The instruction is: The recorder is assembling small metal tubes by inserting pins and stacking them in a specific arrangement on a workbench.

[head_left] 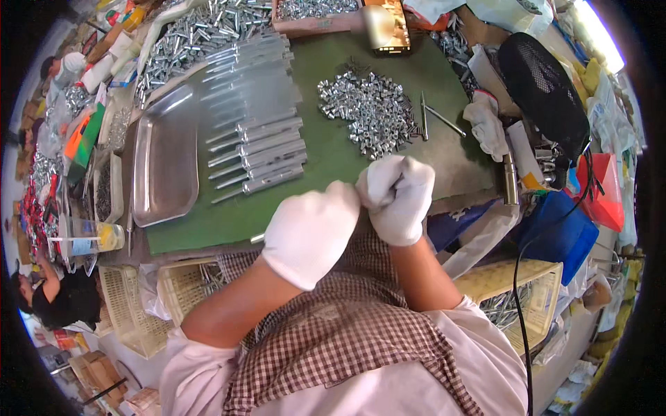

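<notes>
Both hands wear white knitted gloves and meet at the front edge of the green work mat (208, 232). My left hand (312, 232) is closed, its fingers smeared a little by motion. Against it, my right hand (399, 194) is curled with thumb and fingers pressed together. Whatever they grip is hidden. The silvery end of a metal rod (257, 238) shows beside my left wrist; whether that hand holds it I cannot tell. Just beyond my right hand lies a heap of small metal sleeves (371, 111). Metal cylinders with thin shafts (267, 156) lie in a row to the left.
A steel tray (142, 173) stands left of the row. Two thin rods (433, 118) lie right of the heap, near a crumpled white glove (485, 125) and a black mesh item (544, 90). At the back are a hammer (326, 26) and a phone (392, 31). A cable (517, 298) hangs at right.
</notes>
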A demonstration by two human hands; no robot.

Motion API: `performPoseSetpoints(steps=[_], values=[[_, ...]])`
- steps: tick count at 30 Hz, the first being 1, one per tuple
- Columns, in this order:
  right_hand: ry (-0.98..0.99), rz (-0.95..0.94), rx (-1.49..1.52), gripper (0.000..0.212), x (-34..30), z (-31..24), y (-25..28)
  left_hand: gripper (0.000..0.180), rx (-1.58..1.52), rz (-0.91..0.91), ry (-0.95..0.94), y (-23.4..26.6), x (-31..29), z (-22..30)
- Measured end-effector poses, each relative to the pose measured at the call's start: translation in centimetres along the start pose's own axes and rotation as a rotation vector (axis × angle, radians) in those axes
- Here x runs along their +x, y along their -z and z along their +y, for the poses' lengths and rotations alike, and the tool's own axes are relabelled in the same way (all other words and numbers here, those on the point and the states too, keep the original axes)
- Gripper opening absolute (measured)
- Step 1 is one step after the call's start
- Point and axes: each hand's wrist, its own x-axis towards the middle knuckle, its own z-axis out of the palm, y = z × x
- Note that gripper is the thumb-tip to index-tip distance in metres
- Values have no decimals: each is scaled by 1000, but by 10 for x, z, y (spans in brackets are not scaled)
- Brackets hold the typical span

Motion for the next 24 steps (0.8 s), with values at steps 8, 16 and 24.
performPoseSetpoints(steps=[8, 16, 24], values=[[-48, -45, 370, 57, 12, 2, 21, 24, -99, 83, -87, -6, -3, -19], [-63, -124, 254, 50, 7, 2, 25, 32, -31, 272, 632, -25, -216, -82], [626, 388, -1467, 16, 24, -77, 42, 37, 96, -110, 933, -88, -371, -116]])
